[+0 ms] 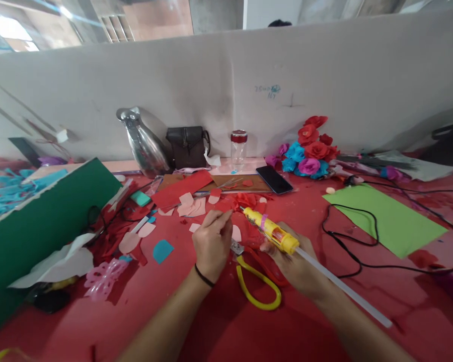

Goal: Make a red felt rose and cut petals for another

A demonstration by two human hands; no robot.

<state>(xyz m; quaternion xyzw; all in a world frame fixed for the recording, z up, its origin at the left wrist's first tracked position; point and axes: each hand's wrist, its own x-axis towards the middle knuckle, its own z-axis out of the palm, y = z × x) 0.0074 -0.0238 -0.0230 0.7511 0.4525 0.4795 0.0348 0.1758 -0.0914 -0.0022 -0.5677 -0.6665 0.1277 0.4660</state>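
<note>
My right hand (300, 261) is wrapped round a yellow hot glue gun (272, 230), its nozzle pointing to the upper left. A long translucent glue stick (343, 286) sticks out of the back of the gun. Close to the nozzle, my left hand (213, 239) is closed in a pinch; what lies between its fingertips I cannot make out. Crumpled red paper (245, 201), like a small flower, sits just beyond the nozzle tip. Beneath and between the hands lie scissors (258, 289) with one yellow and one red handle loop.
Pink paper petals (192, 205) and a blue petal (163, 251) lie scattered on the red table. Behind stand a metal jug (145, 143), a brown pouch (186, 146), a jar (239, 148), a phone (274, 179) and paper flowers (311, 151). A black cable (358, 261) crosses green paper (392, 218).
</note>
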